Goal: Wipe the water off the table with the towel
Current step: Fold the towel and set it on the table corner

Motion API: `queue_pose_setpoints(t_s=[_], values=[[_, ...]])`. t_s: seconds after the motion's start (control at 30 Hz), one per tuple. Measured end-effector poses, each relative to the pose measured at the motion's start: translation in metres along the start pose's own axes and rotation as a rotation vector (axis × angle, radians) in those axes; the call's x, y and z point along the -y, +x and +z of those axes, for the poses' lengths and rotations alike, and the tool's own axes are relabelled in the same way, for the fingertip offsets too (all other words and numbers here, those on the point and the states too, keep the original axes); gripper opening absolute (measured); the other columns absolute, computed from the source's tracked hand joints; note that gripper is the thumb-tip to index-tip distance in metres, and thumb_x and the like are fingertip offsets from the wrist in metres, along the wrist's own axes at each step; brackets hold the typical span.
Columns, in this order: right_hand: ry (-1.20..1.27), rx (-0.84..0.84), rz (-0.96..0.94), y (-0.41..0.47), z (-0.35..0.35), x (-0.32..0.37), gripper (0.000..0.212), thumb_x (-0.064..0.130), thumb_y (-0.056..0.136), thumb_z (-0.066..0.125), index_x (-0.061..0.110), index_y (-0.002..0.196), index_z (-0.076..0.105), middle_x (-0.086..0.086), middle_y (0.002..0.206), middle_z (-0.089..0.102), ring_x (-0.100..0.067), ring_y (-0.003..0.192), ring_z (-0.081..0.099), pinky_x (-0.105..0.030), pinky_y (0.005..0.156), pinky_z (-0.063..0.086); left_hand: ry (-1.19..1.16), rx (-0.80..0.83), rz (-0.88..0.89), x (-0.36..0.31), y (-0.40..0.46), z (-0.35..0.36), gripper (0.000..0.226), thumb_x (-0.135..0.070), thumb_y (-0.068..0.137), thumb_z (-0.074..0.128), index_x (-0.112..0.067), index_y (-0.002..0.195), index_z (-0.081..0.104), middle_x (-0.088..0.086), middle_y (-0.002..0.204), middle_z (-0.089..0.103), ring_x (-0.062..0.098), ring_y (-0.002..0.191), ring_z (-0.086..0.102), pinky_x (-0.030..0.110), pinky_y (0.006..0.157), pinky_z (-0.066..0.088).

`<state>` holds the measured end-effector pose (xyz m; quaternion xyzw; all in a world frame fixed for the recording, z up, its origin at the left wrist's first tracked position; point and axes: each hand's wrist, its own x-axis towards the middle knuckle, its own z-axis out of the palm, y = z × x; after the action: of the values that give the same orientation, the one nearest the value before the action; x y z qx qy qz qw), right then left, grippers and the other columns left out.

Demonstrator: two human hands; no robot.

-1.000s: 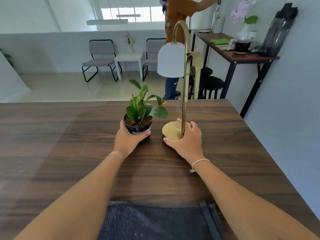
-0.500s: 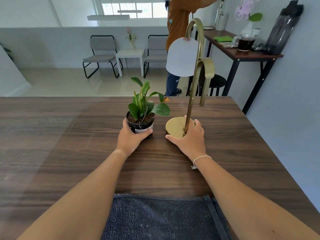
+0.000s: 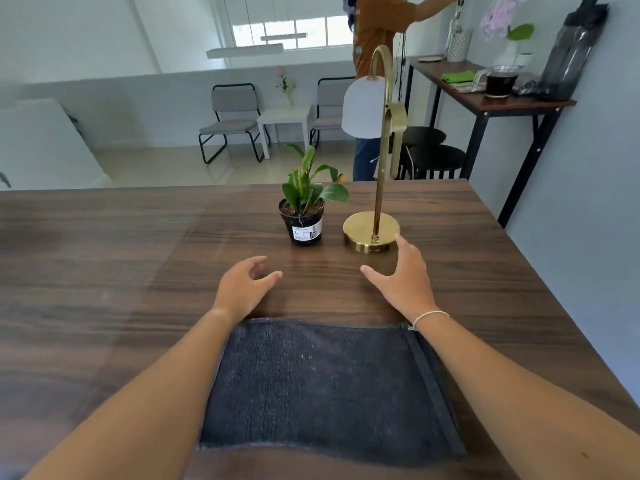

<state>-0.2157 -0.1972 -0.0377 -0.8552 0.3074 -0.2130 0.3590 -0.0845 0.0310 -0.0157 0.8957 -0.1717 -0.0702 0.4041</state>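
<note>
The chief risk lies at the far end of the counter. The gold desk lamp is tall, with its white shade hung out to one side of a narrow stem, so it looks top-heavy; a broad sweep of cloth or a knock from a forearm against its round base could rock it or tip it over. The potted plant stands just beside the lamp in a light plastic pot and would likely slide or spill soil if the cloth caught it. A second worry is the water itself: no puddle shows clearly on the dark wood grain (only a faint sheen toward the left side), so patches could easily be missed, or merely smeared about if the cloth is pushed flat instead of being pressed and lifted.

The dark grey towel lies spread flat at the near edge of the counter, between the two forearms and closer to the person than either hand. The left hand hovers just beyond the towel's far left corner, fingers loosely curled, holding nothing. The right hand is spread wide and empty, its fingertips near the lamp base, though whether they touch it I cannot tell
</note>
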Motion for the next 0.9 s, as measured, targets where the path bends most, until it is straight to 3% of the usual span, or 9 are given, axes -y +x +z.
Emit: queue_pose_setpoints(t_s=[0.17, 0.3, 0.47, 0.6, 0.77, 0.9], values=[[-0.025, 0.106, 0.08, -0.032, -0.015, 0.008, 0.072, 0.05, 0.08, 0.065, 0.014, 0.139, 0.043, -0.006, 0.142, 0.045, -0.024, 0.133, 0.04, -0.037, 0.106, 0.035, 0.174, 0.12, 0.029, 0.021, -0.032, -0.028, 0.029, -0.038, 0.083, 0.066, -0.014, 0.099, 0.071, -0.001, 0.1, 0.071, 0.015, 0.096, 0.063, 0.026, 0.084, 0.045], [-0.162, 0.171, 0.12, -0.055, -0.036, 0.015, 0.058, 0.055, 0.081, 0.061, 0.011, 0.12, 0.063, -0.006, 0.128, 0.06, -0.023, 0.117, 0.055, -0.036, 0.097, 0.045, 0.223, 0.251, 0.066, 0.022, -0.045, -0.037, 0.03, -0.038, 0.083, 0.066, -0.012, 0.097, 0.071, -0.002, 0.098, 0.068, 0.015, 0.095, 0.061, 0.025, 0.081, 0.043], [-0.261, 0.171, 0.227, -0.096, -0.052, 0.021, 0.056, 0.048, 0.081, 0.066, 0.011, 0.123, 0.06, -0.007, 0.128, 0.06, -0.025, 0.118, 0.055, -0.036, 0.097, 0.046, 0.31, 0.32, 0.101, 0.027, -0.058, -0.043, 0.028, -0.029, 0.084, 0.066, -0.013, 0.106, 0.066, 0.004, 0.106, 0.064, 0.019, 0.099, 0.056, 0.026, 0.084, 0.04], [-0.3, 0.144, 0.314, -0.119, -0.056, 0.023, 0.038, 0.03, 0.085, 0.066, 0.01, 0.116, 0.059, -0.01, 0.122, 0.06, -0.029, 0.112, 0.055, -0.033, 0.089, 0.043, 0.345, 0.367, 0.075, 0.023, -0.064, -0.046, 0.02, -0.028, 0.086, 0.062, -0.009, 0.089, 0.065, 0.008, 0.095, 0.064, 0.025, 0.093, 0.056, 0.028, 0.074, 0.037], [-0.324, 0.015, 0.401, -0.13, -0.054, 0.025, 0.035, 0.025, 0.088, 0.062, 0.011, 0.119, 0.057, -0.015, 0.134, 0.043, -0.036, 0.125, 0.039, -0.041, 0.1, 0.039, 0.112, 0.315, 0.025, 0.021, -0.07, -0.049, 0.014, -0.02, 0.084, 0.065, -0.015, 0.072, 0.06, 0.002, 0.083, 0.06, 0.021, 0.087, 0.053, 0.029, 0.076, 0.039], [-0.324, 0.047, 0.403, -0.125, -0.052, 0.023, 0.046, 0.037, 0.087, 0.061, 0.014, 0.127, 0.058, -0.013, 0.135, 0.049, -0.034, 0.129, 0.04, -0.039, 0.1, 0.04, -0.137, 0.291, -0.117, 0.022, -0.072, -0.056, 0.012, -0.011, 0.081, 0.068, -0.019, 0.075, 0.063, 0.006, 0.092, 0.063, 0.022, 0.09, 0.057, 0.033, 0.078, 0.046]])
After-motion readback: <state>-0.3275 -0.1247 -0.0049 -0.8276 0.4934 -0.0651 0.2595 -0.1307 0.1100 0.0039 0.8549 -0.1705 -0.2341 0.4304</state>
